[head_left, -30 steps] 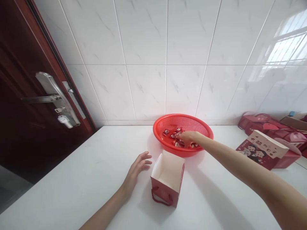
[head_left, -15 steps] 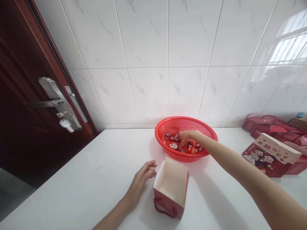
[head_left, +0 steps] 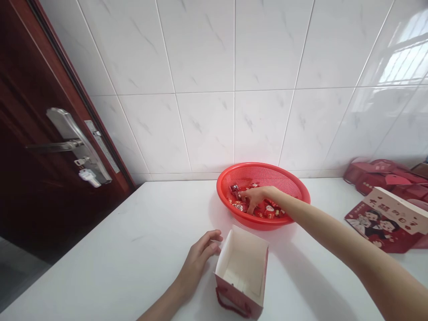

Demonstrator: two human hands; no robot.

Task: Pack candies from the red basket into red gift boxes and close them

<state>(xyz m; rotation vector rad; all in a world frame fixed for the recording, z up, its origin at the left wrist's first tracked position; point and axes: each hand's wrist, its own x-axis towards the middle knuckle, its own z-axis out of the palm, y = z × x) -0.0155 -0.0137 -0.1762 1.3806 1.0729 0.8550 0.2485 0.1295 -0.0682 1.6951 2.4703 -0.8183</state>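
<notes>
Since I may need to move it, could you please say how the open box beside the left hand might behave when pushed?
The open box is probably light: its walls look like thin card and no contents show. With its top open, the sides may flex. Its flat-sided shape makes rolling unlikely.

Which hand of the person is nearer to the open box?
Left. The left hand is close beside the open box; the right hand is farther away, inside the red basket.
</notes>
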